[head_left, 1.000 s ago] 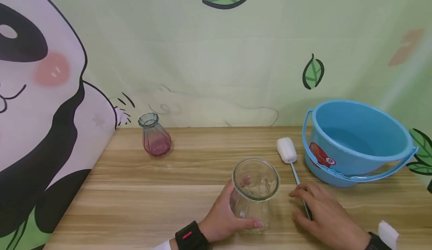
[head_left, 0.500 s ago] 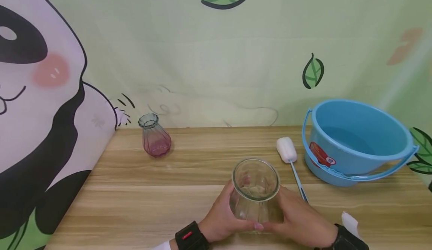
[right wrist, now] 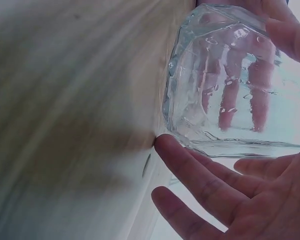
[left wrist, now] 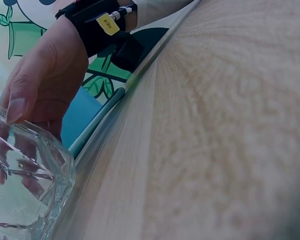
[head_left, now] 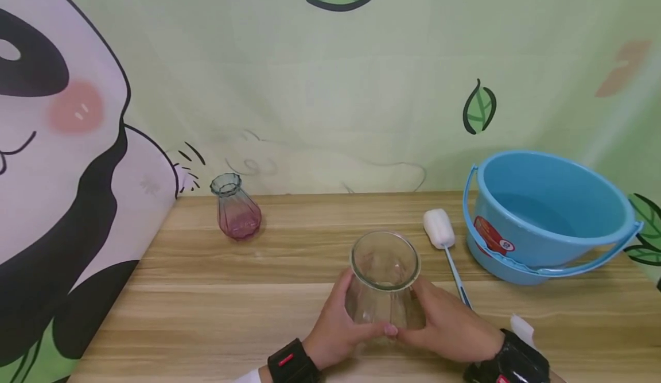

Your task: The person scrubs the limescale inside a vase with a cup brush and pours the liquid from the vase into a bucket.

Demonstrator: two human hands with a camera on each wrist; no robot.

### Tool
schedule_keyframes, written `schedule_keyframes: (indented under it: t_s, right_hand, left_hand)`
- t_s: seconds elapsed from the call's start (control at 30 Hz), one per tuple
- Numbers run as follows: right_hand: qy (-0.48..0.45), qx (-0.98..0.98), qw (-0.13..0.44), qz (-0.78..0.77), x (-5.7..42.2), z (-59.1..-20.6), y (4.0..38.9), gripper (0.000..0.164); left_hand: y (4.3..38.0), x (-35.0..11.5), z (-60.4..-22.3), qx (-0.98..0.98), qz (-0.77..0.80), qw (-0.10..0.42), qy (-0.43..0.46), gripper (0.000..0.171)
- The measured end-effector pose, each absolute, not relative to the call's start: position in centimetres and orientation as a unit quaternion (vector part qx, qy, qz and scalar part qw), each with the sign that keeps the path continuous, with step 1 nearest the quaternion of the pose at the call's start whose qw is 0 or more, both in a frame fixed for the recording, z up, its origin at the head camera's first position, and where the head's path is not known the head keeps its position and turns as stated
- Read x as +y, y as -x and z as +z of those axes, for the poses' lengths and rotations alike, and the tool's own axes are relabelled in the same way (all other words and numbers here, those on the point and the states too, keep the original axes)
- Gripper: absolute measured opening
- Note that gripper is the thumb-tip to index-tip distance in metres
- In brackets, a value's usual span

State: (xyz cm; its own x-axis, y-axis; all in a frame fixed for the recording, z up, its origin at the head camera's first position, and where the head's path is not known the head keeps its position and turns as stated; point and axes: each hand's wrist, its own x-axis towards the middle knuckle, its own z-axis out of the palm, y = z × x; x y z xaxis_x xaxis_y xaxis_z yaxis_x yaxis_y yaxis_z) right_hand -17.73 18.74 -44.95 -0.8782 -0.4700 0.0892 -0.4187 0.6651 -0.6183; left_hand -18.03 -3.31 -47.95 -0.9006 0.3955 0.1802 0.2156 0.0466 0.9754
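A clear glass vase point(head_left: 384, 305) with a thick round rim stands upright between my two hands in the head view. My left hand point(head_left: 341, 328) grips its left side, thumb across the near face. From the other side my right hand point(head_left: 451, 322) holds it, and the two thumb tips meet in front. In the right wrist view, fingers show through the faceted glass point(right wrist: 230, 85), and some fingers of the near hand are spread beside its base. The base is close to the tabletop; I cannot tell whether it touches.
A white sponge brush point(head_left: 439, 229) with a blue handle lies right of the vase, its lower end hidden by the right hand. Beyond it stands a blue bucket point(head_left: 542, 256), handle lowered. A small pink-and-grey glass vase point(head_left: 240, 216) sits back left, near the patterned wall cloth point(head_left: 335, 101).
My right hand has left the brush handle and moved left onto the vase. Since then, both hands and the vase have shifted slightly away from me and to the left.
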Motion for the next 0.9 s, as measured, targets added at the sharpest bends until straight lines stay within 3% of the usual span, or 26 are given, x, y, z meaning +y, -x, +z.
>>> schedule_keyframes:
  t_s: [0.1,0.5,0.9]
  right_hand:
    - [0.234,0.911,0.056,-0.334,18.7,-45.0,18.1,0.097]
    - [0.241,0.907,0.063,-0.338,18.5,-45.1,18.6,0.100]
    - [0.258,0.902,0.041,-0.344,18.0,-45.2,18.9,0.098]
  left_hand:
    - [18.7,-3.3,-49.6,0.716,0.662,0.064,-0.213,0.098]
    - [18.6,-3.2,-49.5,0.714,0.669,0.053,-0.200,0.099]
    - [18.6,-3.2,-49.7,0.721,0.664,0.056,-0.190,0.101]
